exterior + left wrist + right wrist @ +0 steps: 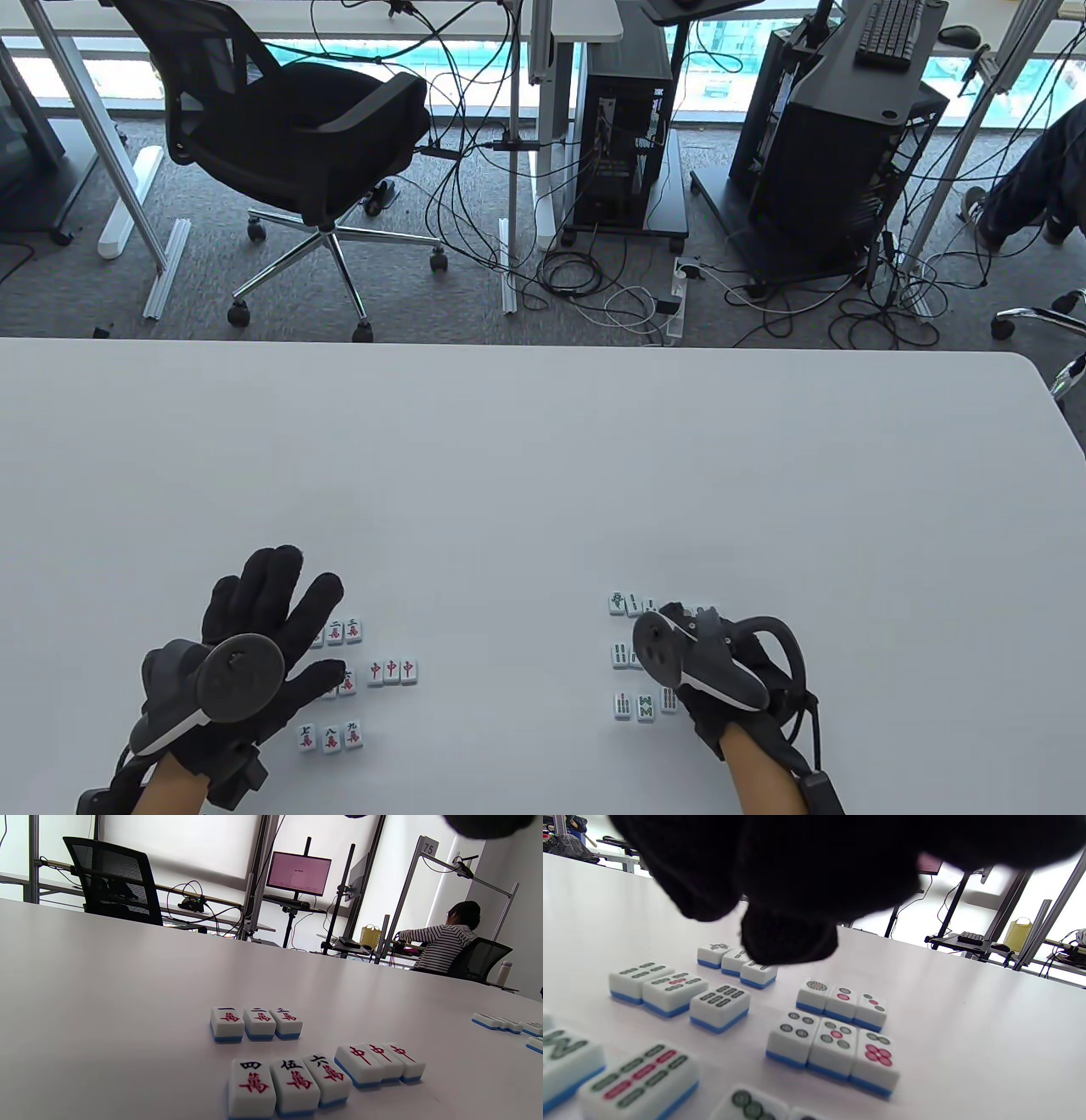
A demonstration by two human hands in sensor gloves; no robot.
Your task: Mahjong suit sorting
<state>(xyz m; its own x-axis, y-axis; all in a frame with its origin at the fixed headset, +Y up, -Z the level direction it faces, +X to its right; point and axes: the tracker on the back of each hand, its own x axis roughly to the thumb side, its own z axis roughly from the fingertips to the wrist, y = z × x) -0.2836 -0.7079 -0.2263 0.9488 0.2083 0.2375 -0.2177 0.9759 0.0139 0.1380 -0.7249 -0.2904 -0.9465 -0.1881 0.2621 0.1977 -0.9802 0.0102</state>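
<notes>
White mahjong tiles with blue backs lie face up in short rows near the front of the table. On the left are the character tiles: the one-two-three row, the four-five-six row, three red dragon tiles and the seven-eight-nine row. My left hand hovers over them with straight, spread fingers and holds nothing. On the right are bamboo rows and dot rows. My right hand hangs over these tiles. Its fingers hang loosely just above the far bamboo row, and I see nothing held.
The table's far half is bare white surface ending at a rounded edge. Beyond it on the floor are a black office chair, computer towers and cables. A seated person in a striped shirt works at another desk.
</notes>
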